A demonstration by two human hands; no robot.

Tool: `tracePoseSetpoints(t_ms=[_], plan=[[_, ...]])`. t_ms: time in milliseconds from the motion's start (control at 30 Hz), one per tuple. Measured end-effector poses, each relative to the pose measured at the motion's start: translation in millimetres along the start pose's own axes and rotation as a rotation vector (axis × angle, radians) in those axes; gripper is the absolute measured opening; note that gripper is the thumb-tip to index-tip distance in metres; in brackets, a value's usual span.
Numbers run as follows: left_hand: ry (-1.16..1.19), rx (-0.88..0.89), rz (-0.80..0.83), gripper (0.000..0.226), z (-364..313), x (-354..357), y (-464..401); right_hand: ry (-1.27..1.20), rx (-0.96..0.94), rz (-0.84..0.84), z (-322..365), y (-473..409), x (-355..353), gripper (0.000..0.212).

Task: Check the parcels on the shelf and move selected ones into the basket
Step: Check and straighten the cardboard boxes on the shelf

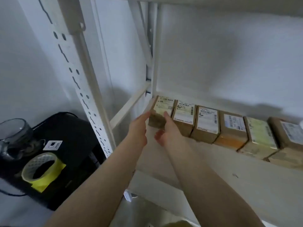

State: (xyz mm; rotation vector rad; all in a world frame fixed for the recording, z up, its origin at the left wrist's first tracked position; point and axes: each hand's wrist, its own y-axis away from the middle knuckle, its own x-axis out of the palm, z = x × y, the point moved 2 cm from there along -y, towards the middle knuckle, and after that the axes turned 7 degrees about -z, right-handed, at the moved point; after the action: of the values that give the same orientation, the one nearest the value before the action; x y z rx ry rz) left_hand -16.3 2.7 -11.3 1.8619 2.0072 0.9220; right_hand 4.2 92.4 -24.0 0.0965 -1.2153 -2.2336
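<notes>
Several brown cardboard parcels with printed labels stand in a row along the back of the white shelf. The leftmost parcel sits in the shelf's back left corner. My left hand reaches in with straight fingers, its fingertips against that parcel's left side. From the front, my right hand lays its extended index finger on the same parcel's label, with the thumb spread out below. The second parcel stands close against the first one's right side. No basket is clearly in view.
A white perforated shelf post rises at the left, with a cross brace behind it. Left of the post stands a black machine carrying a roll of yellow tape and a dark tape roll. Another shelf board hangs overhead.
</notes>
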Motion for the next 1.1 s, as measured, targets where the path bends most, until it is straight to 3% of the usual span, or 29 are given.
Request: tracePoseSetpoints(t_ms=[133,333,467,533,867,1100], plan=[[-0.016,0.016,-0.028,0.062,-4.9,16.2,-33.4,-0.066,0.04,0.017,0.3,-28.5,13.6,0.057],[-0.064,0.101,-0.034,0.062,-1.6,26.5,-65.7,-0.1,0.053,-0.038,-12.4,-46.4,33.3,0.071],[-0.157,0.124,0.048,0.032,0.0,20.3,-74.1,-0.167,-0.011,-0.113,-18.3,-51.2,34.7,0.077],[-0.153,0.144,0.096,0.028,0.6,13.1,-75.2,-0.152,-0.048,-0.117,-21.4,-52.9,32.3,0.071],[0.102,0.13,0.281,0.045,19.8,-20.7,-76.1,-0.186,-0.185,-0.08,-47.0,-48.1,29.2,0.051],[0.13,0.186,0.345,0.045,17.8,-27.5,-81.0,-0.206,-0.298,-0.069,-51.8,-31.0,35.2,0.059]])
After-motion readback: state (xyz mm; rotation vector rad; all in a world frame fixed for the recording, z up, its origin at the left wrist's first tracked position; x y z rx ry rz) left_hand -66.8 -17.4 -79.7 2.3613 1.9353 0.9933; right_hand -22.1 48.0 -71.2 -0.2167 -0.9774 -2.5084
